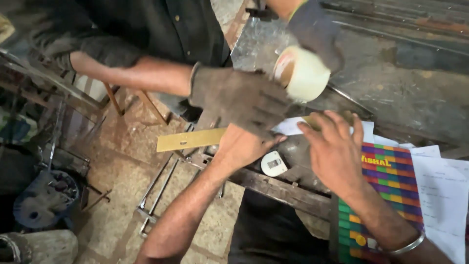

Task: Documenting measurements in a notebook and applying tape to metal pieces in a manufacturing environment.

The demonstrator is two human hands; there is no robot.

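My left hand [242,146] rests on the bench [391,88], partly under a co-worker's gloved hand [237,98]; my fingers are hidden, so I cannot tell whether they grip anything. A brass ruler [190,140] sticks out to the left from beneath both hands, past the bench edge and over the stone floor [122,161]. My right hand [334,149] lies flat and spread, fingers wide, pressing on white paper [293,127] just beside the ruler's line; a metal bangle [408,245] sits on that wrist. The co-worker's other gloved hand [317,29] holds a roll of pale tape [303,73] just above my hands, blurred. A small white tape measure [273,164] sits on the bench between my two hands, near the front edge. To the right, a notebook [386,195] with a bright checked cover lies under my forearm, with loose white sheets [442,195] beside it. Metal rods [156,195] lie on the floor below the bench.
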